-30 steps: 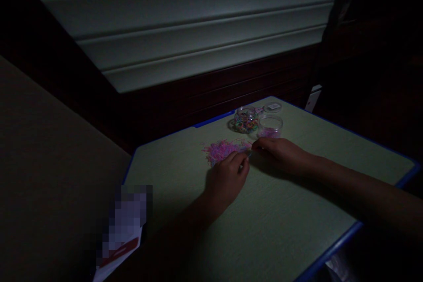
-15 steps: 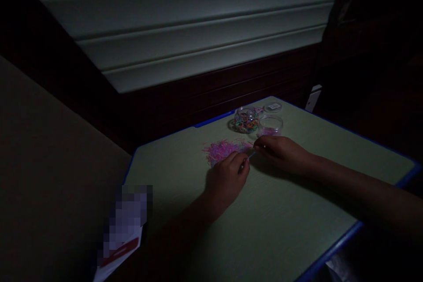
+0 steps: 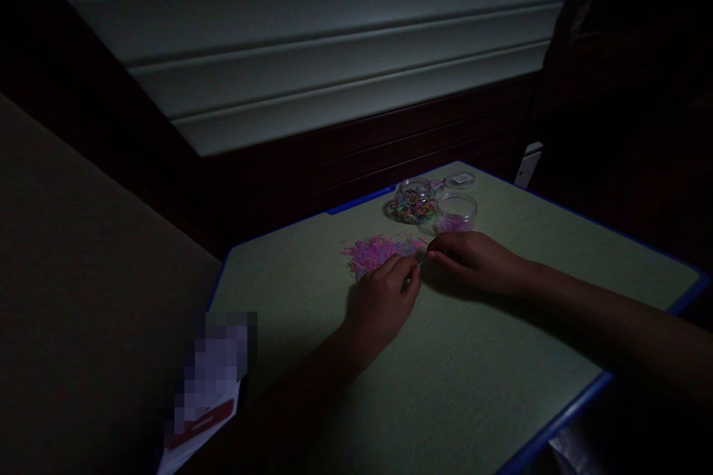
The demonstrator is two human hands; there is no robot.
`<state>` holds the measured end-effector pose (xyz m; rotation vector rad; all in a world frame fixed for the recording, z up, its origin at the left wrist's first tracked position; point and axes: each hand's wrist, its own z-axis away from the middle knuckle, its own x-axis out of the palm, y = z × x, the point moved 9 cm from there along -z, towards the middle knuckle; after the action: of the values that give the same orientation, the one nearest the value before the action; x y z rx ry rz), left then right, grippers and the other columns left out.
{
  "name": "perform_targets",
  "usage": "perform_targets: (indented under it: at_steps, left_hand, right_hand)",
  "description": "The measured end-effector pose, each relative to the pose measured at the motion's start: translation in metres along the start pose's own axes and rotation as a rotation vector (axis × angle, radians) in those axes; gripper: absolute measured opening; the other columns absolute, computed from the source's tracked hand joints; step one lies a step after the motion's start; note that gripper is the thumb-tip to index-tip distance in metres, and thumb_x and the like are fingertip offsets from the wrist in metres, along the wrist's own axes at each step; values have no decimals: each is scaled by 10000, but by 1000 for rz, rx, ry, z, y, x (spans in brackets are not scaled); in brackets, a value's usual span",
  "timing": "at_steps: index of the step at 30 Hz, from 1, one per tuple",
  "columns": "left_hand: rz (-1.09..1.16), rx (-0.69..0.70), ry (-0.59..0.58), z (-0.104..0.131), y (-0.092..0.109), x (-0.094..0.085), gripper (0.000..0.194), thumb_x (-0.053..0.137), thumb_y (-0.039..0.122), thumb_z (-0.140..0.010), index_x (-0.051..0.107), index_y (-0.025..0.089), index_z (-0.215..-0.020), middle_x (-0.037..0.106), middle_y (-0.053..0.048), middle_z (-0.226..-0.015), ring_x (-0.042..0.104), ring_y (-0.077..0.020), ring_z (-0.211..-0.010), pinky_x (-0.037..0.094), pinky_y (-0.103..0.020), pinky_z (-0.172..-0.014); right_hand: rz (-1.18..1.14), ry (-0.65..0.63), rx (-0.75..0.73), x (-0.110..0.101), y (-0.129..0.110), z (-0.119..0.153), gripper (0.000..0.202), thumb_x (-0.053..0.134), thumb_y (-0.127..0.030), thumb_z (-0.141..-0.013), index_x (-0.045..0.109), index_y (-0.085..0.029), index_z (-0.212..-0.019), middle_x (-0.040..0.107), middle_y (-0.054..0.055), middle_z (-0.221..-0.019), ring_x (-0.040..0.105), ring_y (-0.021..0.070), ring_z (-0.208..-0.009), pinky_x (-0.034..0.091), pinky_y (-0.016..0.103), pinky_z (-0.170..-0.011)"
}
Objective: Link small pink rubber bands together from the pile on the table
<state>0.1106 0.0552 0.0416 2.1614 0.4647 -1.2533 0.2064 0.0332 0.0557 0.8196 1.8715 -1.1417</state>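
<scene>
My left hand [image 3: 388, 298] is closed in a pinch at the near edge of a loose pile of small pink and purple rubber bands [image 3: 372, 254]. From its fingertips pokes the short pale end of a rubber band [image 3: 420, 263]. Just to the right, my right hand [image 3: 473, 256] has thumb and forefinger together, and whatever lies between them is too small and dark to make out. A narrow gap separates the two hands. Behind my right hand stands an open clear round tub [image 3: 457, 206] with pink and purple bands at its bottom.
A clear jar [image 3: 415, 202] of multicoloured bands stands behind the pile, beside a clear lid [image 3: 460, 179] with a white label. The pale green table [image 3: 473, 371] has a blue edge. A slatted pale shutter [image 3: 345, 37] rises behind, and a white and red item [image 3: 203, 423] is at lower left.
The light-blue strand that stretched between my two hands no longer spans the gap; only a short end shows at my left fingertips. My right fingers have shifted slightly, and the left hand stays put.
</scene>
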Motion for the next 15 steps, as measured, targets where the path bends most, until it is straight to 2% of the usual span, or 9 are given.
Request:
perform_targets:
  at_steps: [6,15]
  left_hand:
    - [-2,-3,10,0,-1,0,142,411,248,-836,546,206,-847,575,4,-810,512,-101,-650,383,-213,-627]
    - [3,3,16,0,0,0,133,415,236,-832,540,217,-870,578,9,-835,516,-97,-655,381,-207,-615]
  right_hand:
    - [10,12,-4,-1,-1,0,268,349,-308,-861,556,-141,-829,565,38,-692,478,110,-599,326,219,-560]
    - [5,27,-1,-1,1,0,227,382,-278,-846,564,-143,-863,581,38,-709,487,105,-596,329,212,-559]
